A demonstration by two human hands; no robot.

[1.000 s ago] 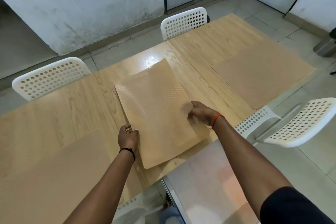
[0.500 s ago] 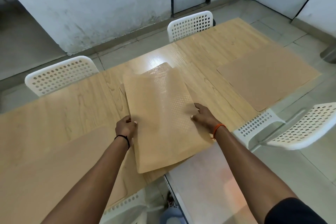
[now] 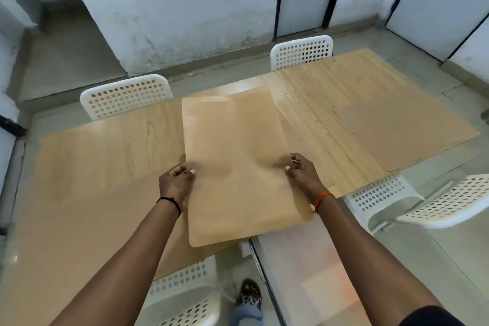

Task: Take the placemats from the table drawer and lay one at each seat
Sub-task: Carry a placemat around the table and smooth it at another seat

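We start at the fingers: on the left hand (image 3: 176,180) they curl around the left long edge of a tan placemat (image 3: 238,161), with the thumb on top. The right hand (image 3: 303,174) pinches the opposite long edge, thumb on top and the other fingers tucked beneath. Both hands are clamped on the mat at about its middle. A black band circles the left wrist and an orange thread (image 3: 323,198) the right.

The held placemat runs lengthwise away from us, its near corner hanging past the near edge of the wooden table (image 3: 105,145) and its far end reaching toward the far edge. We cannot tell whether it rests on the tabletop or floats just above it; the surface dips slightly between the hands and shows a dotted texture.

A second placemat (image 3: 404,135) lies flat at the table's right end, close to the near edge. A third placemat (image 3: 79,233) lies along the near edge at the left, under the left forearm.

White perforated chairs stand around: two at the far side (image 3: 124,96) (image 3: 301,51), one at the near right corner (image 3: 423,201), one below the near edge (image 3: 185,296). A foot in a patterned sandal (image 3: 250,296) shows on the floor.
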